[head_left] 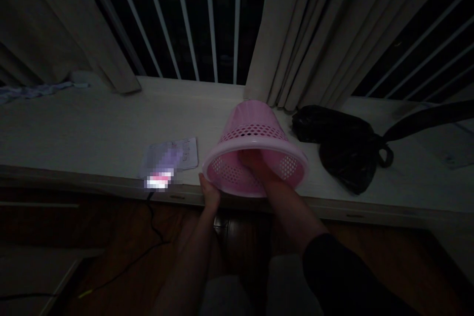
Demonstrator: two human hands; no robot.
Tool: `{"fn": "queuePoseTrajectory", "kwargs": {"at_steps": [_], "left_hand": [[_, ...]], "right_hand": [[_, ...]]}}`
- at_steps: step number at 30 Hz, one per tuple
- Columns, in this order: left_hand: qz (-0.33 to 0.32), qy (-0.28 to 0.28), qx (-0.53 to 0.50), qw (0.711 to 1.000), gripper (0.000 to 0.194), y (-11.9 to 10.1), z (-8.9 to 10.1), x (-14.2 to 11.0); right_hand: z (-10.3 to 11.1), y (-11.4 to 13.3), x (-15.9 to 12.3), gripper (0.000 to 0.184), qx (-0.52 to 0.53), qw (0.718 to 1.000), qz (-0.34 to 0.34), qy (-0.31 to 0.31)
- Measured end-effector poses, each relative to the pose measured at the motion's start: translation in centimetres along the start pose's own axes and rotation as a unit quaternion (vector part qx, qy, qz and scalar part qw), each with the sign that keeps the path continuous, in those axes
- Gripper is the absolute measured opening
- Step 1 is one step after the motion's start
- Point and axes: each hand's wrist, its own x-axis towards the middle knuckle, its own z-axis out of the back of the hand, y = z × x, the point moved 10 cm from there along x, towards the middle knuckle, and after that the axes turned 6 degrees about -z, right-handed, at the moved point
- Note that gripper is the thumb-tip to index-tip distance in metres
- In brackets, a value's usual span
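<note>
A pink plastic wastebasket with a band of mesh holes lies tilted on the white ledge, its wide mouth facing me. My left hand is closed at the lower left of its rim, with the thumb up and the other fingers mostly out of sight. My right hand reaches through the mouth into the basket. Its fingers are in shadow inside, so I cannot make out whether they hold anything.
On the white ledge, a knotted black plastic bag lies right of the basket. To the left are a paper and a lit, blurred-out phone with a black cable hanging down. Curtains and a barred window stand behind.
</note>
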Motion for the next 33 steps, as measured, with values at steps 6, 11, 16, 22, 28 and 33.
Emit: {"fn": "queuePoseTrajectory", "kwargs": {"at_steps": [6, 11, 16, 22, 28, 33], "left_hand": [[-0.025, -0.025, 0.159, 0.987, 0.052, 0.6, 1.8, -0.2], [-0.061, -0.013, 0.241, 0.968, 0.044, -0.1, 2.9, -0.7], [-0.185, 0.097, 0.243, 0.947, 0.035, -2.8, 1.6, -2.3], [-0.203, 0.195, 0.262, 0.923, 0.036, -2.1, 0.2, -4.2], [-0.107, 0.172, 0.275, 0.94, 0.044, -0.5, -0.8, -4.4], [-0.025, 0.167, 0.182, 0.969, 0.044, 0.3, -1.8, -4.4]], "right_hand": [[0.6, 2.0, -1.5, 0.046, -0.101, 0.993, 0.053, -0.01], [0.5, 2.1, -2.5, 0.045, -0.137, 0.985, 0.1, -0.006], [0.7, 1.3, -4.0, 0.044, -0.173, 0.979, 0.107, -0.031], [0.7, 0.8, -4.8, 0.045, -0.198, 0.974, 0.105, -0.037], [-0.2, -0.8, -4.3, 0.048, -0.203, 0.976, 0.075, -0.028], [-0.2, -1.4, -4.3, 0.048, -0.21, 0.977, 0.045, -0.006]]}}
